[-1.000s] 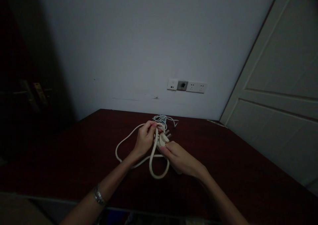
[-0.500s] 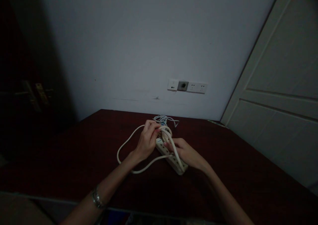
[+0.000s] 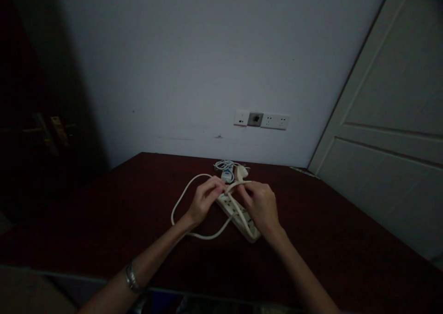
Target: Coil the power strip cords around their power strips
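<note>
A cream power strip (image 3: 242, 219) lies on a dark red table (image 3: 104, 221), with its thick cream cord (image 3: 183, 198) looping off to the left. My left hand (image 3: 204, 201) is closed, pinching the cord beside the strip's far end. My right hand (image 3: 261, 203) is closed on the cord just below its plug (image 3: 241, 172), which sticks up past my fingers. The cord crosses over the strip between my two hands. A bracelet sits on my left wrist.
A small white and blue cable bundle (image 3: 226, 168) lies behind the strip near the wall. Wall sockets (image 3: 261, 120) sit above the table's far edge. A pale door (image 3: 391, 134) stands at the right and a dark door with a handle (image 3: 51, 129) at the left.
The big loop that hung toward me has been drawn in and laid over the strip. My right hand moved up from the strip's near side to the plug end, which now points upward.
</note>
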{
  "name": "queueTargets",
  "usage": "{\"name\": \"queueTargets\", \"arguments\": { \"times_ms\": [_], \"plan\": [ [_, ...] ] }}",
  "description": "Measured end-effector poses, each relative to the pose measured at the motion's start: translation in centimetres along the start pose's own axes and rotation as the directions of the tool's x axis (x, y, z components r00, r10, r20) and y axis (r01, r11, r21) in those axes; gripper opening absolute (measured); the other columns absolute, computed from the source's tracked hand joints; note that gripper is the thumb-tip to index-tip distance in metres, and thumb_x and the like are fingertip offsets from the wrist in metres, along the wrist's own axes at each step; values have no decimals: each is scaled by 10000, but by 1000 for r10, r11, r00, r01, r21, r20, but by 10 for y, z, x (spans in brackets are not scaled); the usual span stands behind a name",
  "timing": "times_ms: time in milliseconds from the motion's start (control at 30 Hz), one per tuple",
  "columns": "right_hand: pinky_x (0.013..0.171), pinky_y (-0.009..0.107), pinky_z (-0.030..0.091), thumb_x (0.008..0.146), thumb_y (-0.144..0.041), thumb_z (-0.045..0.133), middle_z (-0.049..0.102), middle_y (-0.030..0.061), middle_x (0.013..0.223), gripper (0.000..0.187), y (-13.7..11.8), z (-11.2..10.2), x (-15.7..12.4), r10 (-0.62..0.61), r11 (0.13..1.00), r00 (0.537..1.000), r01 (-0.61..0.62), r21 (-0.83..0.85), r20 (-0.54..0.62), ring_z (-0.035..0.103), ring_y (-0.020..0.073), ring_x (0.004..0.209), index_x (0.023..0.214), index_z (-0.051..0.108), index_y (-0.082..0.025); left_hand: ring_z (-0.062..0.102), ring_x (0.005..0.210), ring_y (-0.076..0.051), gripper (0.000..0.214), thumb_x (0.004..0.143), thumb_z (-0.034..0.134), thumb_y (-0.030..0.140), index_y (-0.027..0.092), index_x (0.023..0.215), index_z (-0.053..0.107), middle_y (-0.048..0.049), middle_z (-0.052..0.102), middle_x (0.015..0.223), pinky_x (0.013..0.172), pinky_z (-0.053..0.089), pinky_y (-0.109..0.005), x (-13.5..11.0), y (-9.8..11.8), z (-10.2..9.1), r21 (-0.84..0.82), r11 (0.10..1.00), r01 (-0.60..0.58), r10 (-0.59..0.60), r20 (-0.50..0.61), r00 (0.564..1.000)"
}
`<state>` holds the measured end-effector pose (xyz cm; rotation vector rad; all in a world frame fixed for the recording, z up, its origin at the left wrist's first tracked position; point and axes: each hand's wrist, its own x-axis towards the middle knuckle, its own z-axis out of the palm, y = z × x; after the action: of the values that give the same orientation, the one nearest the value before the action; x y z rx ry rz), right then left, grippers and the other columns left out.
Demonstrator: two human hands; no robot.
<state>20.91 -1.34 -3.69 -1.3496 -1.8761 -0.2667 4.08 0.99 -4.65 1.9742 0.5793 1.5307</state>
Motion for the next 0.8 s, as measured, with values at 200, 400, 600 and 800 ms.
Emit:
{"name": "queueTargets", "arguments": {
  "times_ms": [200, 400, 600, 800],
  "plan": [
    [748, 378, 285, 885, -307, 421, 620, 118, 761, 294, -10, 6, 4, -96, 980, 995, 101, -173, 37, 452, 237, 795, 724, 620, -164, 540, 672, -148, 207, 680, 669, 330, 135, 749, 664, -30, 615, 698, 617, 430, -252, 24, 4, 4, -5, 942, 336, -335, 58, 941],
    [802, 364, 354, 828, -328, 505, 575, 89, 829, 187, -3, -8, 12, -203, 957, 977, 211, 201, -60, 449, 225, 864, 780, 597, -173, 582, 637, -130, 184, 708, 646, 280, 106, 761, 672, -65, 647, 736, 653, 468, -278, 36, 6, -5, -420, 703, 574, -561, 168, 811],
    [801, 359, 427, 823, -410, 387, 591, 79, 1031, 317, 21, 0, 32, 384, 222, 918, -197, 955, 100, 562, 198, 917, 996, 549, -200, 587, 576, -126, 185, 745, 615, 287, 103, 730, 602, -34, 607, 652, 615, 489, -273, 55, 4, -21, -513, 742, 432, -530, -55, 846],
    [523, 274, 428, 803, -604, 312, 621, 52, 737, 518, -5, 34, 46, -19, -176, 838, -540, 823, 545, 569, 169, 612, 961, 572, -184, 570, 561, -106, 186, 781, 588, 301, 116, 779, 603, -34, 616, 683, 553, 450, -217, 76, 7, -23, -432, 782, 449, -476, 49, 878]
  ]
}}
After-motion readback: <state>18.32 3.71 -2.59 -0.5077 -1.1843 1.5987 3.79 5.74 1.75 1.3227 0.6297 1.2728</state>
